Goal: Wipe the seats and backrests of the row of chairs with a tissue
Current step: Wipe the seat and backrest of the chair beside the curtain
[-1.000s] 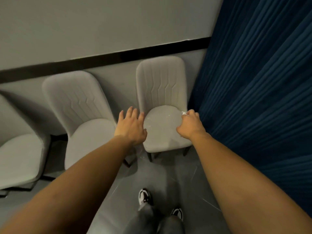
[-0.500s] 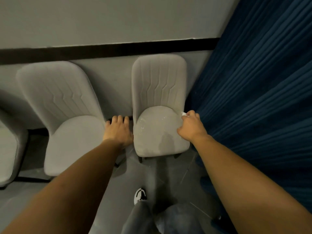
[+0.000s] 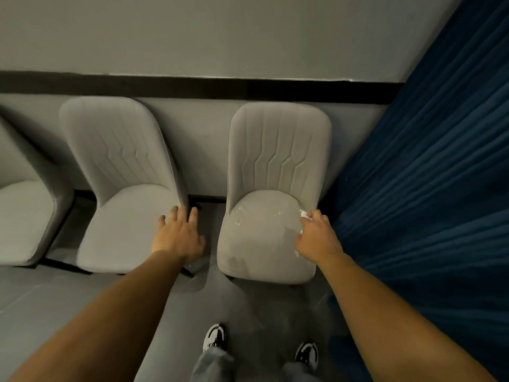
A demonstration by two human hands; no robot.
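A row of grey upholstered chairs stands against the wall. The rightmost chair [image 3: 261,238] has white flecks and a darker patch on its seat. My right hand [image 3: 316,237] rests on that seat's right edge, closed around a small white tissue [image 3: 303,214] that peeks out past the fingers. The middle chair [image 3: 124,224] is to its left. My left hand [image 3: 179,235] lies flat with fingers spread on the right edge of the middle chair's seat, holding nothing. A third chair [image 3: 22,219] is partly visible at the far left.
A dark blue pleated curtain [image 3: 427,188] hangs close to the right of the rightmost chair. The grey wall with a black stripe [image 3: 192,88] runs behind the chairs. My two shoes [image 3: 216,337] stand on the grey floor in front.
My left hand has moved left, off the rightmost seat and onto the middle chair's edge. The right hand with the tissue stays on the right side of the seat. The view has shifted closer.
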